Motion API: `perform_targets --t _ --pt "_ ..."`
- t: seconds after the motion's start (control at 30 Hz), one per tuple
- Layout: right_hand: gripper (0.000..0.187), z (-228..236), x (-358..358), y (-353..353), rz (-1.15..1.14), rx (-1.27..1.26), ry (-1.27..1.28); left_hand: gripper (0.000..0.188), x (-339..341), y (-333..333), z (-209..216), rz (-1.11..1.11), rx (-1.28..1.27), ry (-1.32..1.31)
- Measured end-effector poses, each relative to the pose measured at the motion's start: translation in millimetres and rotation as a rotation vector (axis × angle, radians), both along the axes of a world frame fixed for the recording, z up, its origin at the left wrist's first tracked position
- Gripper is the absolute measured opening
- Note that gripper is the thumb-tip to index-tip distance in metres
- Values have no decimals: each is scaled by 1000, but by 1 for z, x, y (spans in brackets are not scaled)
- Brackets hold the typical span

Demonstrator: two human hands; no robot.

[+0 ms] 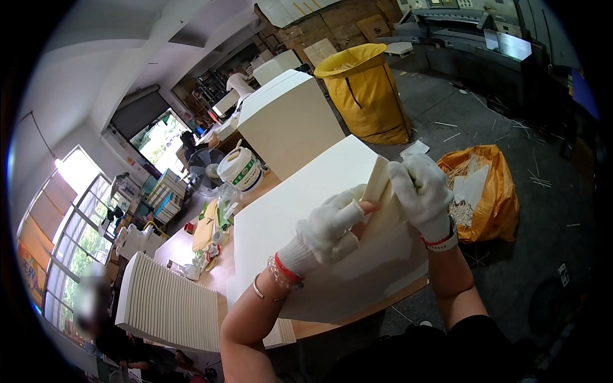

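A large stack of white paper sheets [300,191] lies on the table in front of me. My left hand [329,226], in a white knit glove with bare fingertips showing, curls around a thick wad of sheets [377,180] at the stack's right edge. On the far side of that edge, my right hand [420,191], also gloved, is closed against the wad's upper corner. Its fingertips are partly hidden, so how much paper it pinches cannot be made out.
Fanned white bundles [169,303] stand at the left on the table [172,246]. Beyond are a white bucket [239,169], a fan [205,169] and another tall stack [290,121]. To the right stand a yellow bag [364,96] and an orange bag of paper scraps [498,198]. People are nearby.
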State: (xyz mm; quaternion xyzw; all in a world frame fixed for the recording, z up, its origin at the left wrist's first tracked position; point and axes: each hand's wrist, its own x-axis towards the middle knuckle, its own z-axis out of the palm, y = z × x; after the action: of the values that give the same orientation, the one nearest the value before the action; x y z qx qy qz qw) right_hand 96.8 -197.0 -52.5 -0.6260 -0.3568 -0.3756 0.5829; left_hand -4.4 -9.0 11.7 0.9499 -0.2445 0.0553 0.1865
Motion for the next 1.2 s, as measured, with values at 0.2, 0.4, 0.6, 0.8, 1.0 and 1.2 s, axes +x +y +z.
perform_targets --t 0.2,0.4,0.6,0.8,1.0,1.2 --pt "7 3 -1 -4 -6 -26 -71 43 1 -4 -6 -51 -127 -190" --pt "12 5 -3 -2 58 28 21 47 2 -1 -7 -37 -114 -148" --pt "13 4 -2 -1 22 34 72 45 3 -1 1 -85 -105 -44" --pt "8 1 -1 -2 52 33 -15 40 2 -1 -8 7 -141 -131" --pt "5 2 0 -2 20 9 -193 47 2 -2 -8 -17 -121 -202" --pt "5 2 -1 -1 52 42 -15 46 3 1 -2 -24 13 -38"
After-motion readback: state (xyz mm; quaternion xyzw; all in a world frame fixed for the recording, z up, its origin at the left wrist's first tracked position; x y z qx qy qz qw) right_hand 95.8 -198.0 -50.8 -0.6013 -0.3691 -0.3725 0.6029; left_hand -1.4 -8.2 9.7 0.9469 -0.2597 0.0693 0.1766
